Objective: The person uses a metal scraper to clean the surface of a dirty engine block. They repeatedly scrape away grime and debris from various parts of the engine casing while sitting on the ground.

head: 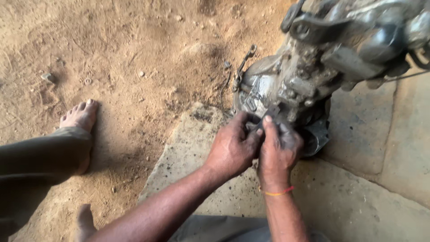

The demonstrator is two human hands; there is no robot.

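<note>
A large, dirty grey metal engine assembly (322, 58) stands on a stone slab (358, 197), tilted toward the upper right. Both my hands are pressed together at its lower front edge. My left hand (234, 145) has its fingers curled around a small dark metal part (268, 112) at the casing. My right hand (278, 150), greasy and with an orange thread band on the wrist, pinches the same part from the right with the thumb up. The part is mostly hidden by my fingers.
Sandy dirt ground (134, 58) covers the left and top. My bare left foot (80, 115) and trouser leg (40, 157) rest on it at left. A thin metal lever (244, 62) sticks out of the engine's left side. Small stones lie scattered on the dirt.
</note>
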